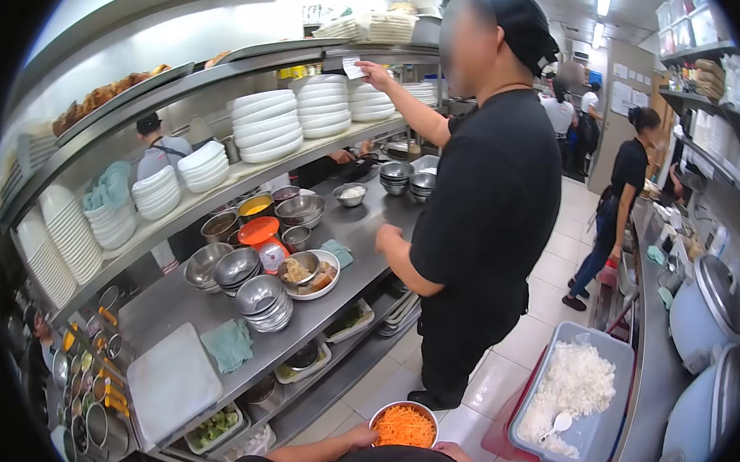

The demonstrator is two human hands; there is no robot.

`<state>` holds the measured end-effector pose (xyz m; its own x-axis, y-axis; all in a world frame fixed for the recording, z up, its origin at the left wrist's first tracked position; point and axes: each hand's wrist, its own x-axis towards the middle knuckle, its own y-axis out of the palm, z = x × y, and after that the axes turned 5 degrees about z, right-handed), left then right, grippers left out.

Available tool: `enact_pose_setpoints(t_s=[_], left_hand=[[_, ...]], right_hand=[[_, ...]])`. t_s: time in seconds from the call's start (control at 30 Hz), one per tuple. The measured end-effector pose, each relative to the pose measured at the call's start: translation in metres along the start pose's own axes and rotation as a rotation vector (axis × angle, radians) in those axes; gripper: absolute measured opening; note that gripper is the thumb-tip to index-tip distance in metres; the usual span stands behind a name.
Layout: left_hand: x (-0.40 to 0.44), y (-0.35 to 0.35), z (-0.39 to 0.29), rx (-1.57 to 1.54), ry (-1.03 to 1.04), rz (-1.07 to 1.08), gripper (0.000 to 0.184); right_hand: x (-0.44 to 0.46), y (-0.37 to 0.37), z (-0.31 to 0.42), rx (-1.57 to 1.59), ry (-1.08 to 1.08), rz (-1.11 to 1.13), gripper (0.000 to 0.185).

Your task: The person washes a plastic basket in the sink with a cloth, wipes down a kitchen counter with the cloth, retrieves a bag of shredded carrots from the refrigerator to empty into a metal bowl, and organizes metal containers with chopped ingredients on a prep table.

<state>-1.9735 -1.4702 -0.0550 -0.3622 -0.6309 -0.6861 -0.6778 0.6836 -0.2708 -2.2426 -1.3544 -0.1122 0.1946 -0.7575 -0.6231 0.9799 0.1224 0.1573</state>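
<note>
A round metal bowl (436, 420) heaped with shredded carrot (404, 425) is held low in front of my body. My left hand (362, 436) grips its left side near the rim. On the opposite side my right hand (452, 451) holds the lower right edge, its fingers mostly hidden beneath the bowl. Just beyond the bowl are the dark shoes and legs of a co-worker in black (489, 187), who reaches toward a paper slip (353, 68) at the shelf rail.
A steel counter (161, 304) on the left carries stacked metal bowls (264, 302), an orange scale (261, 232) and a white cutting board (174, 384). At right, a blue-grey tub (623, 353) holds rice. Another person (627, 186) stands farther down the aisle, near rice cookers (709, 307).
</note>
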Motion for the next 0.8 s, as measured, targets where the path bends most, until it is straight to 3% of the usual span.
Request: enact_pose_setpoints(t_s=[0.13, 0.27, 0.43, 0.53, 0.8], left_hand=[[-0.012, 0.006, 0.016, 0.058, 0.019, -0.080, 0.043], [-0.041, 0.008, 0.007, -0.003, -0.103, -0.116, 0.045], [-0.022, 0.013, 0.049, -0.099, 0.056, -0.214, 0.051], [-0.028, 0.008, 0.045, -0.001, -0.148, -0.197, 0.061], [-0.036, 0.003, 0.032, 0.104, -0.189, -0.171, 0.060]], right_hand=[[0.023, -0.015, 0.001, -0.019, 0.018, 0.159, 0.023], [0.037, -0.018, 0.016, -0.119, 0.020, 0.242, 0.020], [0.062, -0.019, 0.015, -0.153, 0.029, 0.382, 0.018], [0.063, -0.014, 0.015, -0.245, -0.042, 0.334, 0.019], [0.064, -0.011, 0.015, -0.243, -0.026, 0.365, 0.019]])
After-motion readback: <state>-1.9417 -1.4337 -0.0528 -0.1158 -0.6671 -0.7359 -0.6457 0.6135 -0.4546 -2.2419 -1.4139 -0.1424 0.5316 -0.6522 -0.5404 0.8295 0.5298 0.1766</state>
